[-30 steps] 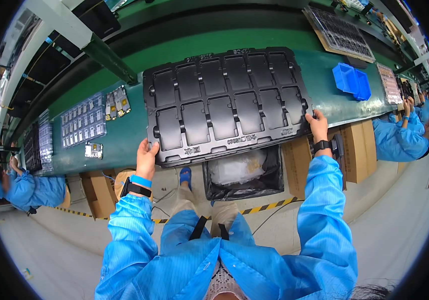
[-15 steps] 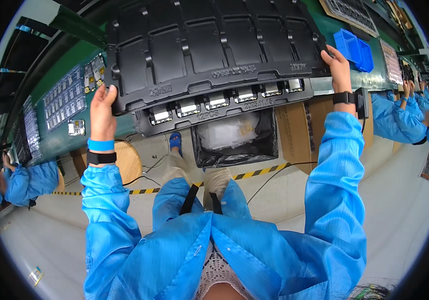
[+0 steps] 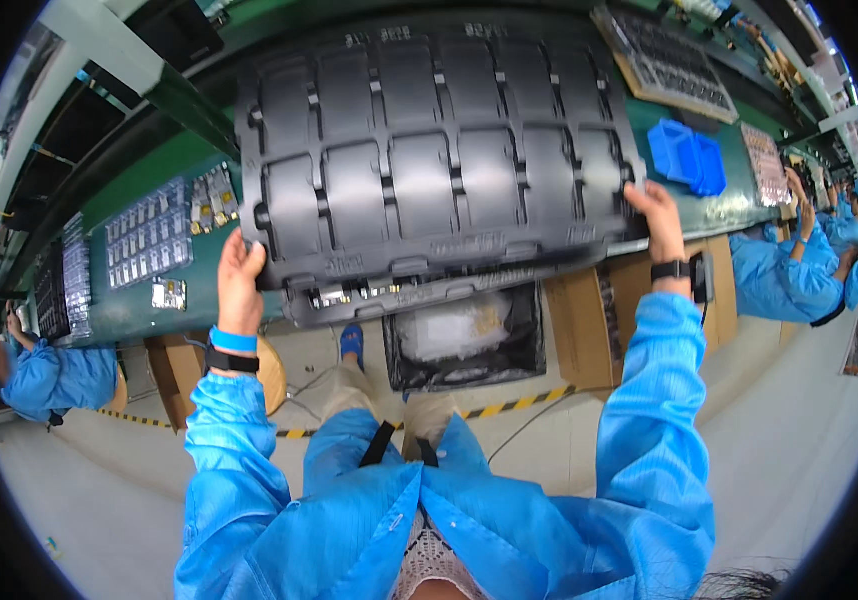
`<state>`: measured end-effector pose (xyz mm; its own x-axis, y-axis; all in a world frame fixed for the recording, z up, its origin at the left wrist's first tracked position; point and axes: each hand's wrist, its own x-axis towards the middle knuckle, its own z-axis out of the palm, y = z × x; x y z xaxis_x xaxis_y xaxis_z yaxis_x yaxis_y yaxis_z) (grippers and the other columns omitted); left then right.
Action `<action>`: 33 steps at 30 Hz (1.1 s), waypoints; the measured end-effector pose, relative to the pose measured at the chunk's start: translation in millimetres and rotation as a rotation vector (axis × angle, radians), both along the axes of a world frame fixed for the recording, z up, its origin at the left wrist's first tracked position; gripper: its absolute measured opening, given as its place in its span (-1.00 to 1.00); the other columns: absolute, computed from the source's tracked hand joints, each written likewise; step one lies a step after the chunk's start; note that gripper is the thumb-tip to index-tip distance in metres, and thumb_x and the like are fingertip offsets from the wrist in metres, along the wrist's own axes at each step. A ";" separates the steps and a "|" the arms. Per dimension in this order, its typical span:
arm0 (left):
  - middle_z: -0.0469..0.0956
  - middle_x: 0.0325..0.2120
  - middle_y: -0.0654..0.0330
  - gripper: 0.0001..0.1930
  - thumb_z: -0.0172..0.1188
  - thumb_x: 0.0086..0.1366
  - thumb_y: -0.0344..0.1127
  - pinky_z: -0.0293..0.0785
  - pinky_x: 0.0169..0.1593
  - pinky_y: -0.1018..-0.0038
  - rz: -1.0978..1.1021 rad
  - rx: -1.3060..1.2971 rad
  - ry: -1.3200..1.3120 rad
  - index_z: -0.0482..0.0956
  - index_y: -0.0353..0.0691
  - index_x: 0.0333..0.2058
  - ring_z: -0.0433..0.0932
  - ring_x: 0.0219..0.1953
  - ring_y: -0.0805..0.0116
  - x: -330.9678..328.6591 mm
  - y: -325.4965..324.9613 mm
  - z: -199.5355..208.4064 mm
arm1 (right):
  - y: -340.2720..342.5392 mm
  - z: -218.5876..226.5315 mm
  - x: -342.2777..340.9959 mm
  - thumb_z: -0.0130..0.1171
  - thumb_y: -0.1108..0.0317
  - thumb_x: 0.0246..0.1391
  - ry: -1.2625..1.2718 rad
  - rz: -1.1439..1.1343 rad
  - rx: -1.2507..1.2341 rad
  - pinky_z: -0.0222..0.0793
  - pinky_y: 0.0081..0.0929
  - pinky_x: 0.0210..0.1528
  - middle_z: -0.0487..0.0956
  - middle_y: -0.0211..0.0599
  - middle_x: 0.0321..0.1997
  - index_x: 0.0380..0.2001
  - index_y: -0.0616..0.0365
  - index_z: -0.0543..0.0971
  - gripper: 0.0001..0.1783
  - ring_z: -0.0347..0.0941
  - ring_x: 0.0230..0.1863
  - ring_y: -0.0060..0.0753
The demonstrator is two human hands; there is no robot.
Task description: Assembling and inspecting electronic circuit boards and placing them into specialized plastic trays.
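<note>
A large black plastic tray (image 3: 433, 180) with rows of moulded pockets is held out over the bench edge. My left hand (image 3: 240, 287) grips its near left corner, thumb on top. On the opposite side my right hand (image 3: 660, 224) grips the right edge, also with its thumb above. Under it lies a second black tray (image 3: 469, 287), showing mostly as a strip along the near side. A few small circuit boards (image 3: 333, 297) peek out from that lower tray; the upper one hides the others.
Left on the green bench (image 3: 114, 312) are a clear tray of parts (image 3: 149, 235), several circuit boards (image 3: 213, 198) and one loose board (image 3: 169, 293). Blue bins (image 3: 687, 158) stand right. Below are a black-lined bin (image 3: 467, 340), cardboard box (image 3: 589, 325) and stool (image 3: 271, 375). Co-workers sit both sides.
The upper tray has tilted and come down over the lower tray, hiding most of its circuit boards. Both hands moved with it, lower in view. The view has shifted too.
</note>
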<state>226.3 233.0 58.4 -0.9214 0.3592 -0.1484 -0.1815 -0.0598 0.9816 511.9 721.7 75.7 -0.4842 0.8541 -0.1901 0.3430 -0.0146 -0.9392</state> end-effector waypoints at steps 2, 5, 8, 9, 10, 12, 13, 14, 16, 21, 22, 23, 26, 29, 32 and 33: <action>0.32 -0.02 0.16 -0.51 0.03 0.15 -0.52 0.12 0.11 0.52 0.092 -0.042 0.002 0.16 -0.40 0.07 0.29 0.02 0.40 4.4 0.5 -7.7 | -23.9 22.7 3.7 0.31 0.38 -0.20 -0.043 0.005 -0.074 0.28 -0.59 -0.12 0.45 -0.30 -0.16 -0.14 0.39 0.35 -0.46 0.37 -0.18 -0.53; 0.32 -0.02 0.16 -0.51 0.05 0.13 -0.53 0.12 0.11 0.52 0.013 0.033 -0.002 0.17 -0.38 0.06 0.29 0.02 0.39 6.1 0.2 -3.9 | -23.3 6.5 35.2 0.28 0.47 -0.21 0.144 0.128 -0.229 0.31 -0.54 -0.09 0.47 -0.32 -0.19 -0.16 0.27 0.36 -0.52 0.40 -0.18 -0.49; 0.32 -0.03 0.16 -0.52 0.06 0.12 -0.52 0.13 0.11 0.52 -0.053 0.060 -0.008 0.19 -0.36 0.05 0.30 0.01 0.39 7.0 6.6 8.6 | -37.4 10.3 63.1 0.28 0.52 -0.25 0.256 0.205 -0.363 0.31 -0.48 -0.03 0.48 -0.29 -0.13 -0.06 0.21 0.34 -0.42 0.41 -0.12 -0.42; 0.33 -0.03 0.16 -0.52 0.07 0.12 -0.52 0.13 0.10 0.52 -0.081 0.046 -0.009 0.20 -0.36 0.05 0.30 0.01 0.39 4.4 7.7 10.4 | -41.5 4.9 74.0 0.28 0.53 -0.25 0.305 0.207 -0.397 0.30 -0.47 -0.02 0.48 -0.29 -0.12 -0.04 0.22 0.33 -0.40 0.41 -0.11 -0.42; 0.33 -0.03 0.16 -0.51 0.08 0.11 -0.51 0.14 0.10 0.53 -0.110 0.029 -0.012 0.20 -0.35 0.04 0.30 0.01 0.40 2.5 10.5 12.3 | -44.5 -4.2 84.6 0.28 0.54 -0.26 0.352 0.208 -0.433 0.30 -0.47 -0.01 0.47 -0.29 -0.10 -0.02 0.23 0.32 -0.38 0.41 -0.10 -0.42; 0.34 -0.04 0.16 -0.51 0.09 0.11 -0.50 0.14 0.10 0.53 -0.132 0.027 -0.024 0.21 -0.35 0.04 0.30 0.01 0.40 2.7 16.5 19.3 | -54.3 -12.3 99.2 0.27 0.55 -0.25 0.409 0.177 -0.469 0.29 -0.46 0.01 0.48 -0.31 -0.10 -0.05 0.22 0.34 -0.41 0.40 -0.08 -0.41; 0.34 -0.04 0.16 -0.51 0.09 0.10 -0.51 0.14 0.11 0.52 -0.139 0.025 -0.020 0.21 -0.35 0.04 0.30 0.01 0.39 3.0 19.1 21.3 | -60.1 -14.1 104.0 0.26 0.55 -0.25 0.425 0.148 -0.479 0.29 -0.46 0.01 0.48 -0.31 -0.10 -0.05 0.21 0.34 -0.41 0.40 -0.08 -0.41; 0.34 -0.04 0.16 -0.51 0.10 0.10 -0.51 0.13 0.11 0.52 -0.148 0.023 -0.019 0.21 -0.34 0.04 0.30 0.02 0.39 2.1 24.7 21.4 | -63.6 -15.7 108.3 0.26 0.55 -0.24 0.439 0.116 -0.490 0.29 -0.46 0.01 0.48 -0.31 -0.10 -0.05 0.20 0.34 -0.42 0.40 -0.08 -0.40; 0.34 -0.03 0.16 -0.50 0.09 0.10 -0.52 0.12 0.12 0.52 -0.136 0.015 0.011 0.20 -0.36 0.04 0.29 0.03 0.39 -6.4 31.5 16.0 | -70.1 -20.8 114.0 0.25 0.53 -0.22 0.473 0.113 -0.520 0.29 -0.45 0.01 0.48 -0.31 -0.10 -0.04 0.20 0.34 -0.43 0.41 -0.08 -0.40; 0.29 0.03 0.09 -0.48 0.08 0.09 -0.50 0.09 0.15 0.49 -0.309 -0.012 0.050 0.18 -0.44 0.05 0.26 0.07 0.34 -29.6 56.7 34.9 | -78.8 -13.7 124.5 0.18 0.43 -0.10 0.489 0.124 -0.515 0.30 -0.43 0.01 0.46 -0.29 -0.06 -0.03 0.21 0.34 -0.51 0.40 -0.07 -0.38; 0.30 0.02 0.07 -0.47 0.09 0.10 -0.49 0.10 0.14 0.49 -0.267 -0.064 0.048 0.17 -0.45 0.05 0.27 0.06 0.34 -33.7 59.2 35.9 | -66.6 -14.9 124.5 0.17 0.41 -0.08 0.491 0.161 -0.536 0.29 -0.43 0.02 0.46 -0.28 -0.05 -0.03 0.21 0.34 -0.52 0.40 -0.06 -0.37; 0.31 0.01 0.08 -0.48 0.08 0.13 -0.46 0.13 0.12 0.52 -0.283 -0.067 0.020 0.16 -0.42 0.07 0.29 0.04 0.38 -40.5 64.3 31.4 | -56.3 -18.7 120.7 0.17 0.42 -0.08 0.504 0.143 -0.559 0.30 -0.43 0.01 0.45 -0.27 -0.04 -0.03 0.22 0.34 -0.52 0.40 -0.06 -0.37; 0.33 -0.04 0.09 -0.48 0.13 0.15 -0.38 0.24 0.04 0.55 -0.236 -0.046 -0.064 0.18 -0.41 0.05 0.36 -0.03 0.37 -43.9 69.8 21.6 | -55.0 -22.0 118.5 0.17 0.42 -0.08 0.557 0.122 -0.541 0.29 -0.42 0.02 0.45 -0.26 -0.04 -0.02 0.22 0.34 -0.51 0.39 -0.05 -0.36; 0.38 -0.21 0.19 -0.61 0.10 0.20 -0.17 0.29 -0.04 0.54 0.238 0.183 -0.153 0.31 -0.28 -0.10 0.39 -0.10 0.39 -28.8 71.3 16.4 | -79.4 -21.1 121.7 0.18 0.39 -0.09 0.652 0.102 -0.476 0.18 -0.38 0.12 0.39 -0.28 0.03 0.04 0.21 0.27 -0.42 0.31 0.04 -0.32; 0.32 -0.42 0.33 -0.74 0.03 0.23 -0.08 0.28 -0.25 0.52 -0.020 0.261 -0.174 0.31 -0.15 -0.35 0.29 -0.44 0.53 43.3 79.9 -10.7 | -129.3 -13.6 92.9 0.20 0.39 -0.10 0.764 0.020 -0.438 0.12 -0.33 0.17 0.32 -0.31 0.10 0.10 0.19 0.20 -0.34 0.22 0.12 -0.31; 0.35 -0.37 0.27 -0.74 0.07 0.20 -0.20 0.31 -0.21 0.53 -0.158 0.306 -0.343 0.29 -0.17 -0.21 0.36 -0.37 0.49 79.5 84.5 -31.0 | -149.6 -18.3 78.1 0.19 0.41 -0.10 0.820 -0.009 -0.548 0.11 -0.33 0.18 0.31 -0.32 0.11 0.10 0.17 0.20 -0.34 0.21 0.12 -0.32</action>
